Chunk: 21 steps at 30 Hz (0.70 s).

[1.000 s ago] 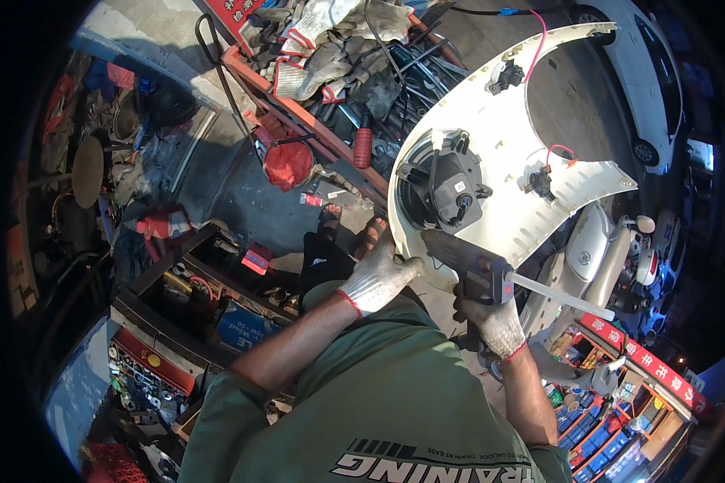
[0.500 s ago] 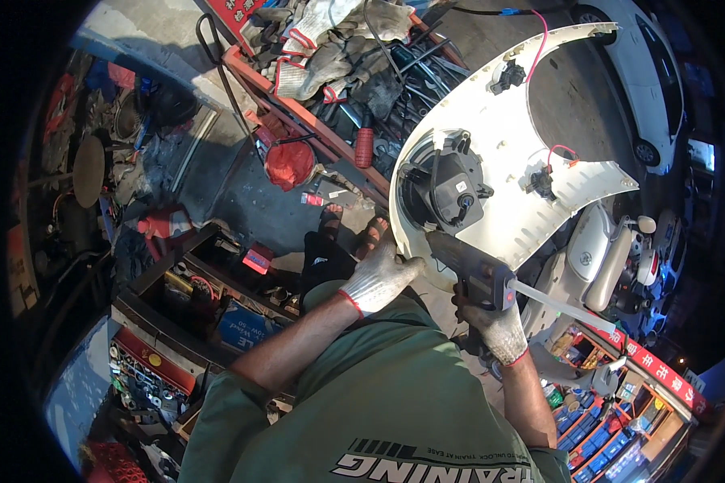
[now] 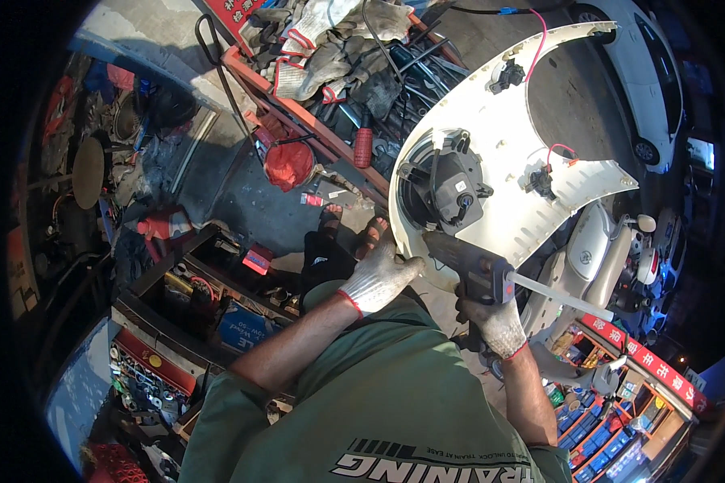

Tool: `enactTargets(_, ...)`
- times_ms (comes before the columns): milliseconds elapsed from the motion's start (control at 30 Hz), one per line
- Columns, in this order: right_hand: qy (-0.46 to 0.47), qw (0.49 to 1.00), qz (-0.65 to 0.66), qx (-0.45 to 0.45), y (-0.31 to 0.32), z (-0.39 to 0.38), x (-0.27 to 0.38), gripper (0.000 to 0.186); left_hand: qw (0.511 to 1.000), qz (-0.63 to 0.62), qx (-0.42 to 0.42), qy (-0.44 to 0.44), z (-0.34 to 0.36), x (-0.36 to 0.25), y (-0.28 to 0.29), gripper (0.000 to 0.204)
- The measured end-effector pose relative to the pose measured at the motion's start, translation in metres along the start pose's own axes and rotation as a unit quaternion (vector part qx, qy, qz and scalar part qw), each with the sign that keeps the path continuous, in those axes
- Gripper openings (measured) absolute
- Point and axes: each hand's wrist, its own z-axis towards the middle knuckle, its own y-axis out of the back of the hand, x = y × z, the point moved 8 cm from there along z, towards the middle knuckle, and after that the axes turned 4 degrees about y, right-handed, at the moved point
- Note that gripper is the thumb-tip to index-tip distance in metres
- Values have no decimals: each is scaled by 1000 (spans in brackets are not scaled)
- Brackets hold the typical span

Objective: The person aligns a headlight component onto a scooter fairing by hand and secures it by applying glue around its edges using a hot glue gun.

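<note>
A cream-white scooter body panel [image 3: 503, 213] stands in front of me, its hollow inner side facing up. A round black headlight housing [image 3: 457, 193] is set into its left part. My left hand [image 3: 381, 278], in a white knit glove with a red cuff, grips the panel's near left edge, with some fingers hidden behind it. My right hand [image 3: 498, 324], gloved too, is closed around the handle of a dark glue gun [image 3: 475, 270]. A translucent glue stick [image 3: 560, 296] juts from the gun's back. The gun's nose lies over the panel's near edge, just below the housing; its tip is hard to make out.
Beyond the panel's left side stands an orange-framed bin [image 3: 298, 109] heaped with gloves and tools. A dark open toolbox [image 3: 185, 278] sits at left. Parked scooters [image 3: 592, 249] stand at right, near a parts rack [image 3: 612, 419]. Wires [image 3: 544, 48] hang on the panel.
The glue gun has tilted slightly, and the rear end of its glue stick sits a little higher. My left hand and the panel hold still.
</note>
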Motion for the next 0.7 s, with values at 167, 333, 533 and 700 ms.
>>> enactTargets(167,8,1000,-28,6,0,1,-5,49,1000,19,2,-3,4,6,-1,48)
enactTargets(333,81,992,-95,-12,4,0,-2,54,996,39,-47,-62,2,0,3,47)
enactTargets(533,-33,997,67,2,2,-9,-2,51,999,24,28,26,2,2,-2,59)
enactTargets(700,-20,997,76,27,3,-7,7,44,998,12,41,37,-2,-2,-2,57)
